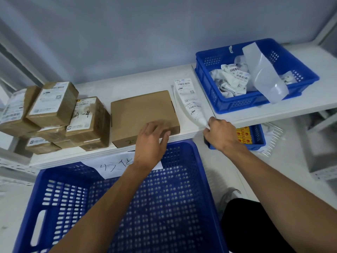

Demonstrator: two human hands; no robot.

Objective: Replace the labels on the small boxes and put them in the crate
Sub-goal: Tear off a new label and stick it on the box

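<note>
A plain brown cardboard box (138, 110) lies flat on the white shelf (127, 84), its top bare of any label. My left hand (151, 141) rests on its near right corner with fingers relaxed. To the right, my right hand (218, 134) pinches the near end of a strip of white shipping labels (187, 99) that lies on the shelf beside the box. A pile of small labelled brown boxes (54, 114) is stacked at the left of the shelf. The large blue perforated crate (127, 207) sits below, in front of me, with nothing in it.
A smaller blue bin (246, 105) at the back right holds crumpled old labels and backing paper. A handwritten paper sheet (116, 165) hangs over the crate's far rim. Under the right shelf is a small blue bin with yellow and red packs (244, 136).
</note>
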